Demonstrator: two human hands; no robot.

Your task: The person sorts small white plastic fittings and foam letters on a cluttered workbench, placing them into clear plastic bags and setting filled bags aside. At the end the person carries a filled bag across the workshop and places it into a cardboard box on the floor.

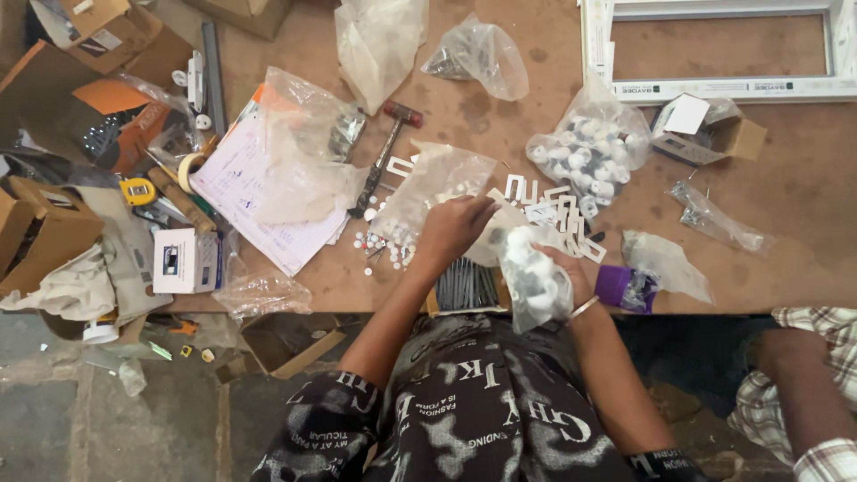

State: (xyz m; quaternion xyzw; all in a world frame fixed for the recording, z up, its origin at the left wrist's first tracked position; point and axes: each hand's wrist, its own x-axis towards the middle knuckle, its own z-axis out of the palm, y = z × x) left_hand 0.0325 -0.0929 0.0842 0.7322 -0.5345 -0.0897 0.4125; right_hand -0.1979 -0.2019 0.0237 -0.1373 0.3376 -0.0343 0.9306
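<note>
Reaching into the mouth of a clear plastic bag of small white round fittings [533,278] at the near edge of the brown wooden table [500,107], the left hand [453,228] curls its fingers closed inside it while the right hand [564,272], mostly hidden, grips the bag from below.

- Hammer [386,153] lies beside papers [259,192].
- Yellow tape measure [137,190] at left.
- White window frame [714,87] at top right.
- Purple container [614,286] at table edge.
</note>
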